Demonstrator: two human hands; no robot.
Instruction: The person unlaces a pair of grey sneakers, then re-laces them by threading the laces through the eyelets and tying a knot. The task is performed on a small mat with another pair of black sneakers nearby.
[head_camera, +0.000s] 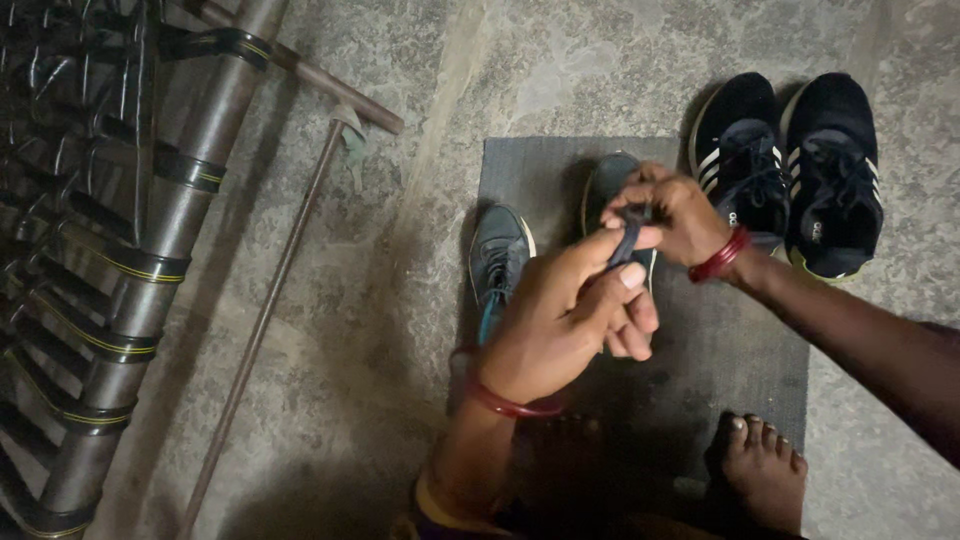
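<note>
1. L hand (565, 320) raised mid-frame, fingers curled, thumb + forefinger pinching dark lace (626, 240).
2. R hand (675, 215) reaches in from right, wrist bent, fingertips pinching same lace's top end.
3. Lace sits betw both hands, above grey shoes (500, 255) on dark mat (740, 340).

No packages, signs or screens show anywhere in this view. The only label-like marks are small white printed logos on the tongues of the pair of black sneakers (787, 170) at the upper right, one on each shoe, and the three white stripes along the side of the left one of the pair.
</note>
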